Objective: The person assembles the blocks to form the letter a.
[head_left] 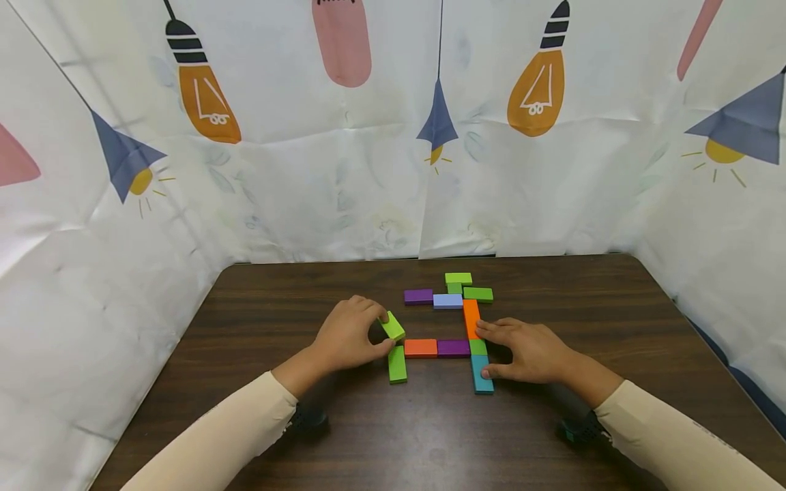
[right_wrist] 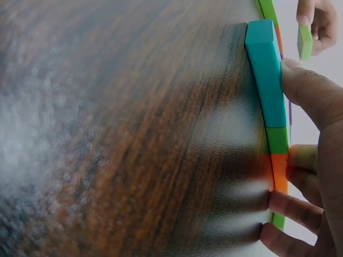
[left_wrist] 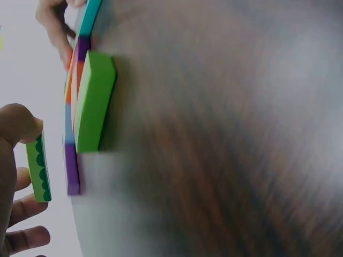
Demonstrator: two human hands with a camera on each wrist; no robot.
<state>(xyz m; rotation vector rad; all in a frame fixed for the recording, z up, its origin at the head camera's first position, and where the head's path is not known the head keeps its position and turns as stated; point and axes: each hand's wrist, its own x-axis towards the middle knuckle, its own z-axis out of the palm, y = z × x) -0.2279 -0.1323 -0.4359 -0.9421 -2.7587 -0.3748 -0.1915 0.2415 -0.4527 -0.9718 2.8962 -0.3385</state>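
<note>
My left hand (head_left: pixel 350 334) pinches a green block (head_left: pixel 393 326) between thumb and fingertips. In the left wrist view that held block (left_wrist: pixel 38 168) shows a darker scalloped pattern along one face. Just below it, another green block (head_left: pixel 397 365) lies on the table, beside a red-orange block (head_left: pixel 420 348) and a purple block (head_left: pixel 453 348) in a row. My right hand (head_left: pixel 531 351) rests at the column on the right, its thumb at the teal block (head_left: pixel 482 374) and its fingers at the long orange block (head_left: pixel 471 317). A small green block (head_left: pixel 477 348) sits between those two.
Farther back, a second purple block (head_left: pixel 419 297), a light blue block (head_left: pixel 447 302) and several green blocks, including one at the right (head_left: pixel 478 294), continue the layout. The dark wooden table (head_left: pixel 276 300) meets a patterned white curtain (head_left: pixel 368 204) behind.
</note>
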